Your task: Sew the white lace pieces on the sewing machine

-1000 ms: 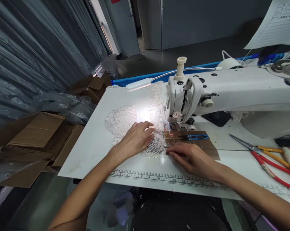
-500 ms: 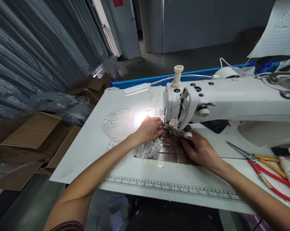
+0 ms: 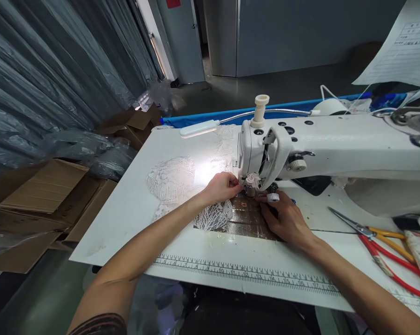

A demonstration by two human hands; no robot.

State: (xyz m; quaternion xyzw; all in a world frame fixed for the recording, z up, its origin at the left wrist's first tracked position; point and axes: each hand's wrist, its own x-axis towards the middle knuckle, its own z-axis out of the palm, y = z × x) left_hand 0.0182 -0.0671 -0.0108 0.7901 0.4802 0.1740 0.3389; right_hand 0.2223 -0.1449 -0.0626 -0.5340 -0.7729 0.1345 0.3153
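My left hand (image 3: 224, 187) is at the needle area of a white sewing machine (image 3: 321, 146), its thumb and fingers pinched together. What they hold, if anything, is too small to make out. My right hand (image 3: 289, 217) is on the other side of the presser foot, with bent fingers reaching in under the machine head. Its fingertips are partly hidden behind a white ribbed knob (image 3: 273, 197). Beneath both hands lies a shiny brown plate (image 3: 253, 223). White lace (image 3: 213, 216) rests on its left part and spreads over the table (image 3: 126, 204) beyond my left forearm.
A lit lamp (image 3: 199, 129) on a bendable neck shines on the lace. Silver-bladed scissors (image 3: 358, 226) and a red-handled tool (image 3: 380, 260) lie to the right. A printed ruler (image 3: 230, 272) runs along the front edge. Cardboard boxes (image 3: 45, 190) stand at the left.
My left hand has shifted slightly right, closer to the needle. My right hand's fingers have moved a little left and inward under the machine head. The lace looks unmoved.
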